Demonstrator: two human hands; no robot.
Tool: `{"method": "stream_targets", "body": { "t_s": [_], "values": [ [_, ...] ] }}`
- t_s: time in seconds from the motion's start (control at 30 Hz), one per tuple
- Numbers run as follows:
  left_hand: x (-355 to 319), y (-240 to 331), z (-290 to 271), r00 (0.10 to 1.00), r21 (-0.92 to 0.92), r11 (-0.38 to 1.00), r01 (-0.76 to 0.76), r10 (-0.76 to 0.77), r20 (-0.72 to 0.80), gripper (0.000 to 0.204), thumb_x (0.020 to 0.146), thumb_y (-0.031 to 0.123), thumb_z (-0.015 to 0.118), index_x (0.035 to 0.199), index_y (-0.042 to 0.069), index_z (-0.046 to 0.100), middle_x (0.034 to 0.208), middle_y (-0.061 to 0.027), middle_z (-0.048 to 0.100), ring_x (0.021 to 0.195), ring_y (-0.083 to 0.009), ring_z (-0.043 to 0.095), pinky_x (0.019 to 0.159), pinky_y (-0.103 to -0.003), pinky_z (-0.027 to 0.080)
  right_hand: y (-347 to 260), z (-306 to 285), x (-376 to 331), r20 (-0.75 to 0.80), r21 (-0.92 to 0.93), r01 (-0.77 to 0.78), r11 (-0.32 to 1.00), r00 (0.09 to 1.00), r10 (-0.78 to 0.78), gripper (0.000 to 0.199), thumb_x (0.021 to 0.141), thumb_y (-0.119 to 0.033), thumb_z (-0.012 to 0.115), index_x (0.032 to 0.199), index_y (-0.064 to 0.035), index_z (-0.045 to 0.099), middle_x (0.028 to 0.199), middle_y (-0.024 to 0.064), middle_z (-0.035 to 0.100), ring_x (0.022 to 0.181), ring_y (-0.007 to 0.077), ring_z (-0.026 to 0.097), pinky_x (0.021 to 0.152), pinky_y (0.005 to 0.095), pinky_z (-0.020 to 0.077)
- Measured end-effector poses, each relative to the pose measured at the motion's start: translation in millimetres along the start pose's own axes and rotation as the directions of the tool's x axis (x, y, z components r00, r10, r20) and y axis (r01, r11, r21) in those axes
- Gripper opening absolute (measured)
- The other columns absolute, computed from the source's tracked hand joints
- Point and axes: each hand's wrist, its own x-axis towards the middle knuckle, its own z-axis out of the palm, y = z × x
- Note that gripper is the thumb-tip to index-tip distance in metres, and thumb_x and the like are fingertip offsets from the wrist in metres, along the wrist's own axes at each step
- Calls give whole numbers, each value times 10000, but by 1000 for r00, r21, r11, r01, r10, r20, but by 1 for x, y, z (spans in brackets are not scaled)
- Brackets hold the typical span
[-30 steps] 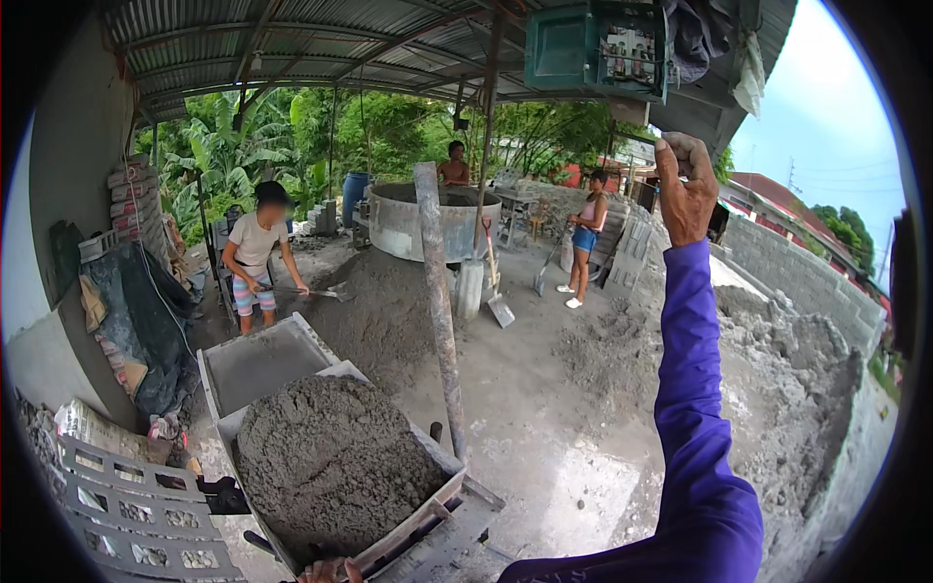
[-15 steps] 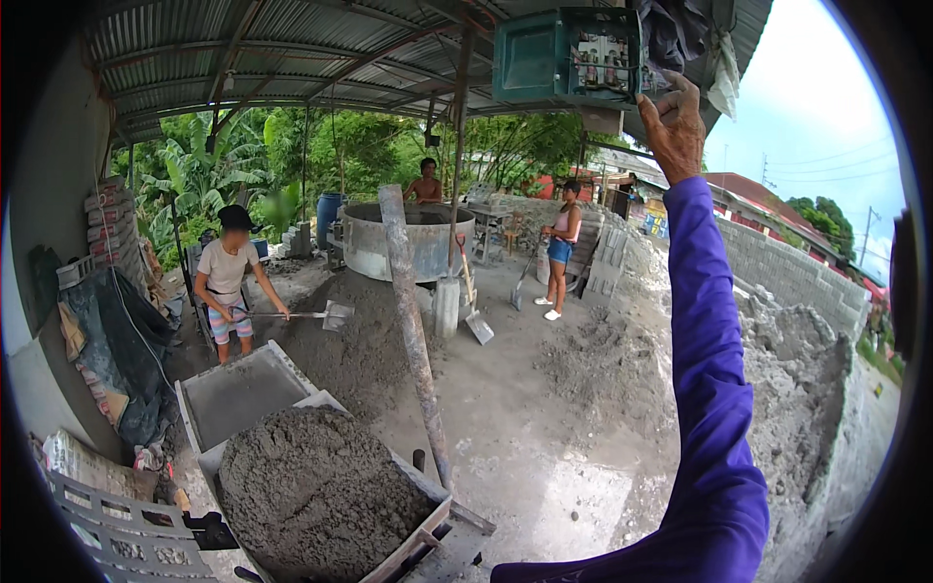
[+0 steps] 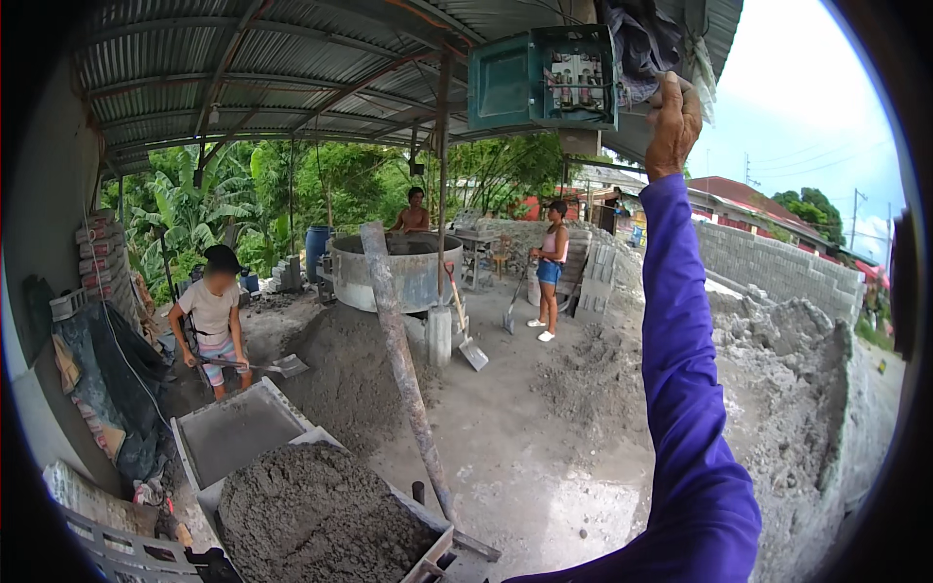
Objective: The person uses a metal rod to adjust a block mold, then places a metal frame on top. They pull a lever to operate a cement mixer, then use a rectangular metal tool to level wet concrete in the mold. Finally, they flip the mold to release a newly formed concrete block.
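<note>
Head view, right hand: the right hand [image 3: 673, 121] is raised high on a purple sleeve [image 3: 685, 389], up beside the green electrical box [image 3: 544, 78] that hangs under the roof.
Fingers: curled shut, knuckles toward the camera; they press against the bundle of dark cloth [image 3: 641, 44] at the box's right side, though whether they actually grip it cannot be told.
Left hand: not in the picture.
Electrical box: its door stands open to the left, showing a row of breakers inside; it sits at the top of the frame, just left of the raised hand.
Cloth bundle: stuffed above and right of the box, touching the hand.
Foreground: a tray of a block-making machine filled with grey cement mix [image 3: 311, 515], with an empty grey tray [image 3: 238, 432] just behind it and a long metal lever [image 3: 403, 369] leaning up past both.
Middle ground: a heap of grey mix [image 3: 345, 369] in front of a round mixing tub [image 3: 394, 267].
Other people: one crouches at left with a shovel [image 3: 277, 367]; one stands behind the tub; one stands to the right of it holding a second shovel [image 3: 513, 301].
Right side: piles of sand [image 3: 787, 369] below a wall of grey blocks [image 3: 777, 267].
Overhead: corrugated metal roof [image 3: 243, 68].
</note>
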Motion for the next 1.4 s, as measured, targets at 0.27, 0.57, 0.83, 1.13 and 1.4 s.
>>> {"method": "stream_targets", "body": {
  "t_s": [0.27,0.57,0.83,1.13,1.4],
  "values": [
    [-12,-14,12,1000,-21,1000,-9,9,-21,327,894,254,564,614,87,587,655,-117,588,633,-342,561,592,-462,421,30,-9,-26,109,-49,48,998,993,-43,304,984,-363,598,997,-63,640,743,-31,526,632,51,444,568,236,370],
    [-8,0,13,999,-11,1000,-7,7,-47,319,894,283,578,652,79,621,670,-123,616,637,-340,584,602,-453,444,95,-18,32,15,-347,-39,937,999,47,301,832,-290,676,1076,-113,660,942,74,642,880,230,637,790,386,507],
    [-24,-20,31,998,2,999,32,-32,-53,321,894,309,590,687,71,652,683,-128,641,640,-339,604,611,-445,464,129,-6,63,494,-671,563,482,825,-275,676,790,-200,701,1414,-299,464,1274,93,546,1127,325,582,992,442,429],
    [-19,-9,30,987,-3,988,157,-157,-24,333,894,338,603,725,63,686,698,-134,669,643,-337,626,621,-436,487,151,6,90,580,-737,550,392,813,-51,566,870,-176,642,1403,-313,508,1221,95,621,1171,280,583,992,465,429],
    [-18,2,21,942,-34,942,335,-333,51,351,894,363,615,760,56,716,711,-140,694,646,-336,647,630,-427,507,152,-19,88,564,-792,527,309,825,38,474,894,-168,572,1343,-321,592,1234,99,601,1173,288,578,1008,509,426]
  ]
}}
